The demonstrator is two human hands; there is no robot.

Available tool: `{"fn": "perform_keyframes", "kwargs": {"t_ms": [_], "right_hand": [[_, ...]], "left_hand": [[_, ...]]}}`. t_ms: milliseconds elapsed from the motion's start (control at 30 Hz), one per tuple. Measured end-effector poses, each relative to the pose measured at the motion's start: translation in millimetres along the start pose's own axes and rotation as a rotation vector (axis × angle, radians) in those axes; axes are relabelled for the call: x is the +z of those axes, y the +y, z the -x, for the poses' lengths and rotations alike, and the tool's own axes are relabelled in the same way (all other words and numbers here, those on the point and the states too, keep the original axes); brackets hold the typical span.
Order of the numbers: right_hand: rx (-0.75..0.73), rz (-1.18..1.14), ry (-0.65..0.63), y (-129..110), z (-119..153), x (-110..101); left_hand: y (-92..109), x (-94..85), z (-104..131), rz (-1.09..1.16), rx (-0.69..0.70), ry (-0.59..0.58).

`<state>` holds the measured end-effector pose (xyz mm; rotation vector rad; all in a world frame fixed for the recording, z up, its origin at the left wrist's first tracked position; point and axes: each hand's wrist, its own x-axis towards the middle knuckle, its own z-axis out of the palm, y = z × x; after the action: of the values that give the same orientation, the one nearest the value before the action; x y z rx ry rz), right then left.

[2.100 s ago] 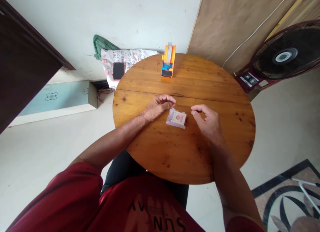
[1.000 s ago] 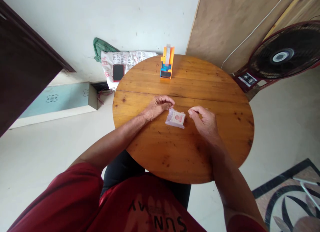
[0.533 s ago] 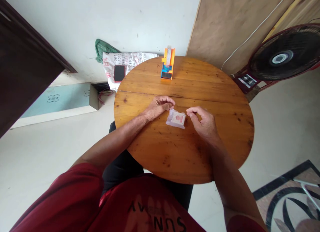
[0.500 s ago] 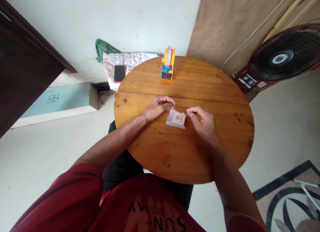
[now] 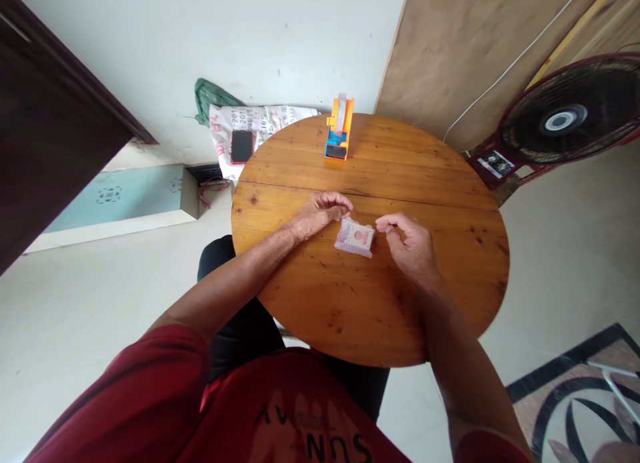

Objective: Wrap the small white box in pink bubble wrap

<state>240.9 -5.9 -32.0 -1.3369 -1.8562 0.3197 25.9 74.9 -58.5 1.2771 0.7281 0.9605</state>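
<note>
A small packet with a red round print lies on the round wooden table, wrapped in crinkled, clear, purplish plastic. My left hand is at its upper left corner, thumb and fingers pinched together close to the plastic. Whether they grip the plastic or something thin and clear, I cannot make out. Just right of the packet is my right hand, its thumb and forefinger also pinched, slightly apart from the packet's edge. Anything between those fingertips is too small to see. Farther back stands an orange and blue tape dispenser with a roll of clear tape.
The round table fills the middle. Beyond its left edge, a phone lies on a printed white sack, beside a green bag. A large fan stands at the right. A wall borders the back.
The view has shifted slightly, so everything appears a little farther right. Both hands hold nearly the same pose around the packet.
</note>
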Motion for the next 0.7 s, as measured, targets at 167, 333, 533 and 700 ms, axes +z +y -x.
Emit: {"fn": "perform_keyframes", "kwargs": {"t_ms": [167, 333, 533, 700], "right_hand": [[0.005, 0.001, 0.006, -5.5, -0.6, -0.8], [-0.011, 0.011, 0.019, -8.3, -1.0, -1.2], [-0.017, 0.015, 0.025, -8.0, -0.8, -2.8], [-0.072, -0.008, -0.001, -13.1, -0.6, -4.7]], "left_hand": [[1.3, -0.9, -0.1, -0.005, -0.01, 0.003], [2.0, -1.5, -0.6, 0.011, 0.002, -0.002], [2.8, -1.6, -0.2, -0.014, -0.002, 0.003], [7.2, -2.0, 4.5, -0.011, -0.075, -0.052]]}}
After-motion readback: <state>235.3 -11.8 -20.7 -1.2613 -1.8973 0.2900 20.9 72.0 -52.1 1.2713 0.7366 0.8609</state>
